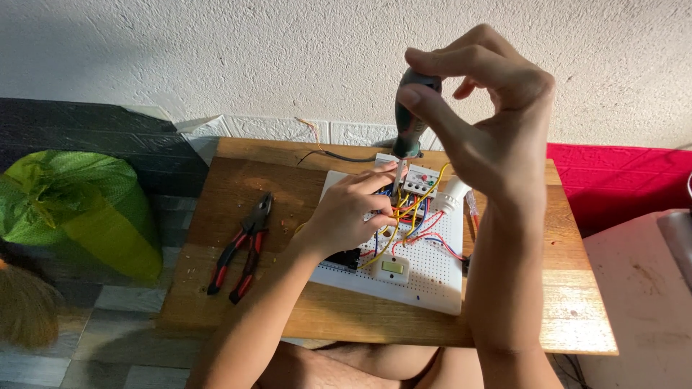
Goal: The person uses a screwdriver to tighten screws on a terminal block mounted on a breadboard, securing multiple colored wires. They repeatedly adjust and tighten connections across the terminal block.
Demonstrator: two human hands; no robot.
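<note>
While right hand [490, 108] pinches the screwdriver [411, 119] upright, tip drops beside left hand [349, 212]; its fingers pinch wires [411, 227] nr desk's back edge.

Nothing here by way of labels, signs or screens. Nearest thing to a package: a bulging green plastic bag [79, 209], far left on the floor beside the wooden table [303, 317], crumpled and gathered at the top, partly in shadow.
</note>
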